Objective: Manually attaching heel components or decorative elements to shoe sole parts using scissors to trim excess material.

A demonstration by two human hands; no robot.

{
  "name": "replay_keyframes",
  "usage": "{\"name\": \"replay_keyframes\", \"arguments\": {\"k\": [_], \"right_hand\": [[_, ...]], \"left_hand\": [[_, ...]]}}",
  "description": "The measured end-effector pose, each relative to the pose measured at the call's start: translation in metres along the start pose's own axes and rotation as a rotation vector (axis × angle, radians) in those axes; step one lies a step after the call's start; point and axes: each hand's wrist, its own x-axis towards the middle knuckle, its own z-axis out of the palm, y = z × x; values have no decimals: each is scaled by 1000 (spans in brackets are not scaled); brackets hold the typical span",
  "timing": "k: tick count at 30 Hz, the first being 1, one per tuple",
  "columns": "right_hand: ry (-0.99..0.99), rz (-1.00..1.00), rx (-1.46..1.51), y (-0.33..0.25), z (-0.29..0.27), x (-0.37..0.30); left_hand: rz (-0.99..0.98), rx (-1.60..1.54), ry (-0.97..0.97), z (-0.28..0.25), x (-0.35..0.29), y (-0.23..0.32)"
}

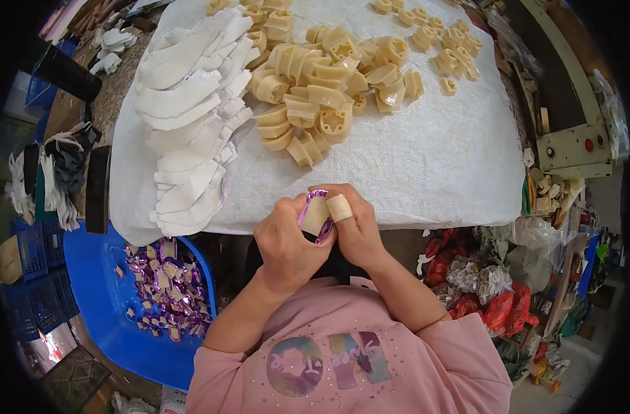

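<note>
Well to the left of the purple-edged piece [316, 208], I can see a dark flat slab [98, 188] beside the white-covered counter [432, 165]; below and left of the piece sits a blue tub [97, 314], with many small shiny purple-and-cream parts [166, 283] heaped against its right side; up and left of the piece, a long stack of curved white pieces [183, 131] overlaps down the counter.

Touching the piece from its left is the left hand [287, 238], its fingers curled and clamped on it; the piece itself is at the counter's near edge, in front of the pink shirt [328, 359], its cream face turned up to my camera and shiny purple along its rims; above it on the counter I get a jumbled pile of tan hollow blocks [322, 86]; on its right the right hand [356, 228] is clamped on it too, one digit wearing a tan wrap [340, 207].

Up and well right of the piece lie scattered smaller tan parts [460, 52]; lower right of it I see red and clear plastic bags [494, 297]; at far right stands a pale green machine frame [574, 148] with a red button [589, 145].
</note>
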Motion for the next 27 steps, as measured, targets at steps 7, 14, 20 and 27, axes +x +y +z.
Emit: {"name": "replay_keyframes", "arguments": {"k": [7,14,20,27], "right_hand": [[-258,-182,243,3,-11,10],[-217,-349,-216,-17,-8,23],[-289,-401,-267,-29,10,26],[-269,-467,-375,-30,44,64]], "left_hand": [[-845,-1329,-442,-27,4,-11],[-356,-668,-256,-42,5,-23],[-562,-911,-236,-62,-10,-24],[-409,-22,20,-128,-28,-58]]}}
